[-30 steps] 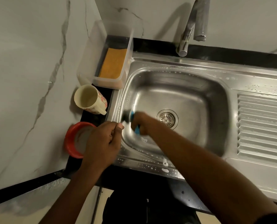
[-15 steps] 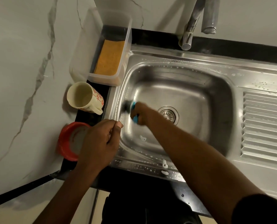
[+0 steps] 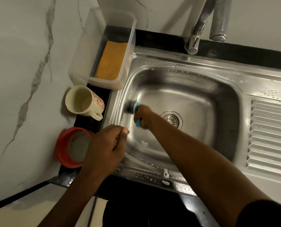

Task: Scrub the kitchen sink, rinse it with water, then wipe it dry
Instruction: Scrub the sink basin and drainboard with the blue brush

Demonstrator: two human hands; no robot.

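Your right hand (image 3: 144,116) grips the blue-handled scrub brush (image 3: 134,106), its bristles against the sink's (image 3: 185,63) left wall. Open basin spreads to that hand's right, past the drain (image 3: 171,119). Your left hand (image 3: 105,145) rests as a loose fist on the near rim, with a red bowl (image 3: 60,149) just left of it.

The blurred brush (image 3: 132,106) sits mostly hidden in the right hand (image 3: 144,115); the tap (image 3: 200,27) is cut off at the top.

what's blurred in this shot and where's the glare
Head view: the right hand and its scrub brush are motion-blurred; the left hand is sharper; soft glare lies on the sink basin.
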